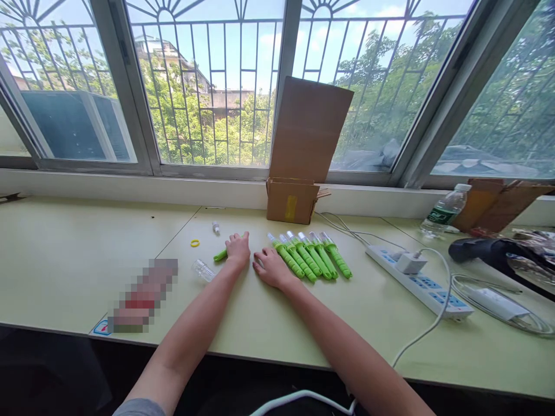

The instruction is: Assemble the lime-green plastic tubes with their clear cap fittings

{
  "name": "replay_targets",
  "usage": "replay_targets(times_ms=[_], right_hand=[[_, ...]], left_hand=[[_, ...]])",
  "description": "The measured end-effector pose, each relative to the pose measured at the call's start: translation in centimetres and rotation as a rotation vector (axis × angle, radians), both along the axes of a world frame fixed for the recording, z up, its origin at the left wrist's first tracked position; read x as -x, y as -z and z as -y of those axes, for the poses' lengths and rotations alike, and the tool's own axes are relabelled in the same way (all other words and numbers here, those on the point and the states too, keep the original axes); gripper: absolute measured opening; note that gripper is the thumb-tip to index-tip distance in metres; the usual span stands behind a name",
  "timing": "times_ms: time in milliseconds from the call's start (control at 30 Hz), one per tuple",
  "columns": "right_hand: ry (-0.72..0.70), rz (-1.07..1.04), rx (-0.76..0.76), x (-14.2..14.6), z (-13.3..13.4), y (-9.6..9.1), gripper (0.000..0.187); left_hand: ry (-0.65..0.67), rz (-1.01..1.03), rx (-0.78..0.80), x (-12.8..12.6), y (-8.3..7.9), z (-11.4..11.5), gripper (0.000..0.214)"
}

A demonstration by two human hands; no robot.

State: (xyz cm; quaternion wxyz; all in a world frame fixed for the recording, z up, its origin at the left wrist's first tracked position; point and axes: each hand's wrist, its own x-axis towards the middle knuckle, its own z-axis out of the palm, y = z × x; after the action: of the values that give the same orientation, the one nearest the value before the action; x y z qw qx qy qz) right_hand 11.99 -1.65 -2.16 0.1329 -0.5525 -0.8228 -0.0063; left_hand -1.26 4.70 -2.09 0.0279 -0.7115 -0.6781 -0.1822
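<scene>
My left hand (238,248) is closed over a green tube (220,255), whose end sticks out to the left; the rest of it is hidden under the fingers. My right hand (271,267) lies on the table, holding nothing, its fingers slightly apart and bent. Just right of it is a slanted row of several green ribbed sticks (309,259) with clear tips. Left of my left hand are a clear plastic tube (202,270) partly behind my forearm, a small clear-and-white piece (215,228) and a yellow ring (195,243).
An open cardboard box (289,201) stands against the window sill. On the right are a white power strip (418,282) with cables, a charger (498,303), a water bottle (446,211) and a black curved object (489,254). A blurred-out item (143,297) lies at the front left.
</scene>
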Motion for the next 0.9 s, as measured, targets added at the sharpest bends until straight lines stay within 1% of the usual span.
replay_targets(times_ms=[67,167,233,300,400,500,600,667,733,800,900], right_hand=[[0.002,-0.007,0.000,0.0,0.0,0.0,0.037],[0.003,-0.008,0.006,0.0,-0.1,0.2,0.036],[0.011,0.001,0.007,0.0,-0.2,0.2,0.035],[0.019,0.007,0.007,0.0,-0.1,0.2,0.035],[0.022,-0.003,0.007,0.1,-0.1,0.1,0.039],[0.052,-0.035,0.014,0.3,-0.1,0.2,0.049],[0.096,-0.089,0.012,0.4,-0.3,0.4,0.066],[0.112,-0.138,-0.008,0.4,-0.5,0.4,0.069],[0.117,-0.198,-0.037,0.2,-0.6,0.4,0.064],[0.129,-0.259,-0.048,0.0,-0.8,0.4,0.052],[0.169,-0.336,-0.037,-0.3,-1.2,0.3,0.036]], left_hand=[[0.068,0.024,-0.020,-0.2,-0.1,0.0,0.037],[0.194,0.115,-0.079,-0.6,-0.5,0.1,0.035],[0.276,0.196,-0.151,-0.9,-0.8,0.3,0.034],[0.328,0.274,-0.237,-1.2,-1.1,0.5,0.034],[0.373,0.378,-0.375,-1.4,-1.2,0.7,0.033],[0.360,0.508,-0.472,-1.2,-1.1,0.9,0.034],[0.380,0.661,-0.451,-0.9,-1.0,1.1,0.035],[0.423,0.748,-0.414,-0.9,-1.0,1.3,0.034],[0.443,0.811,-0.396,-1.0,-1.0,1.5,0.034],[0.438,0.833,-0.390,-1.2,-1.1,1.6,0.033],[0.358,0.811,-0.413,-1.4,-1.1,1.5,0.030]])
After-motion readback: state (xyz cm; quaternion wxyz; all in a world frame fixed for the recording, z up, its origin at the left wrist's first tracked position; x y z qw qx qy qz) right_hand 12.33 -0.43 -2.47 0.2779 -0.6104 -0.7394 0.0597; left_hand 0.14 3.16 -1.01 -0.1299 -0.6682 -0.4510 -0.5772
